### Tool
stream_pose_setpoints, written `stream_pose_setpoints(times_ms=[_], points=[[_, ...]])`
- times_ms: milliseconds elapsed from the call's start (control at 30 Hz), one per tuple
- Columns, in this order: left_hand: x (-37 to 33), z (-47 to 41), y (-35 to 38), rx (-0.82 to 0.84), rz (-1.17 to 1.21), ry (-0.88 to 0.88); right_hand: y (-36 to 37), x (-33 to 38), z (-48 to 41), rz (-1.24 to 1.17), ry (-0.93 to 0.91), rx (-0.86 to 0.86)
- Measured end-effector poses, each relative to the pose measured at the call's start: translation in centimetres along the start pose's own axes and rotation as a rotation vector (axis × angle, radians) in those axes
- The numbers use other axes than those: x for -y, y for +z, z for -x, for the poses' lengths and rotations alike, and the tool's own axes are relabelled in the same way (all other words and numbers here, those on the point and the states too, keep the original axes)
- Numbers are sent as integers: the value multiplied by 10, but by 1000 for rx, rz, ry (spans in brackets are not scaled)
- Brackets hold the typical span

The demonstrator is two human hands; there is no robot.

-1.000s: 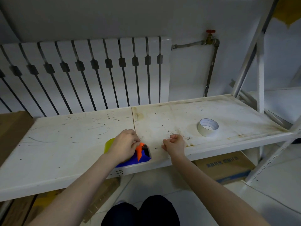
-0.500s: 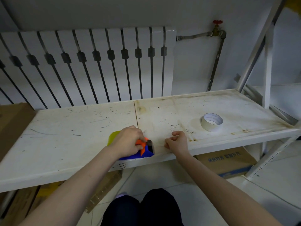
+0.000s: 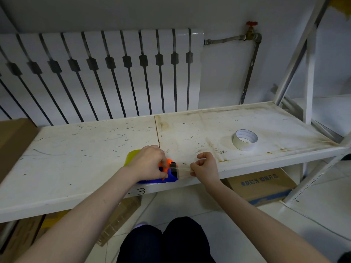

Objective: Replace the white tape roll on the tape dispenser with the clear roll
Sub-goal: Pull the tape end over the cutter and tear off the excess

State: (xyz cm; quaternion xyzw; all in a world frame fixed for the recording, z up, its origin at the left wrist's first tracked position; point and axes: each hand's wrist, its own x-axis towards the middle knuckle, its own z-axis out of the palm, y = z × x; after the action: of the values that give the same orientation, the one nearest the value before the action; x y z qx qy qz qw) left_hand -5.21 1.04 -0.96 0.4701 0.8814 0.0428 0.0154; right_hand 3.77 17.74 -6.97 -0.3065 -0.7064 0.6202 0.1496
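Your right fingers (image 3: 197, 164) pinch the clear tape (image 3: 183, 168) end, stretched from the dispenser (image 3: 170, 176) your left hand (image 3: 150, 164) clamps at the shelf (image 3: 76, 149) edge. The film is thin, sticky and limp; hold its free end only. The white roll (image 3: 245, 139) lies well apart.

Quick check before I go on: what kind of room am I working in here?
Probably a storeroom or utility room. You are at a scuffed white metal shelving unit, with printed cardboard boxes on the tiled floor beneath it, and a white wall radiator with bare pipework and a red valve behind.
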Motion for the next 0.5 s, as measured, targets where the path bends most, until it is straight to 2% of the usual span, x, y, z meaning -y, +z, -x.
stream_pose_setpoints(times_ms=[500], points=[[-2,-3,0,44,-83,-2,2,-2,0,37,9,20]])
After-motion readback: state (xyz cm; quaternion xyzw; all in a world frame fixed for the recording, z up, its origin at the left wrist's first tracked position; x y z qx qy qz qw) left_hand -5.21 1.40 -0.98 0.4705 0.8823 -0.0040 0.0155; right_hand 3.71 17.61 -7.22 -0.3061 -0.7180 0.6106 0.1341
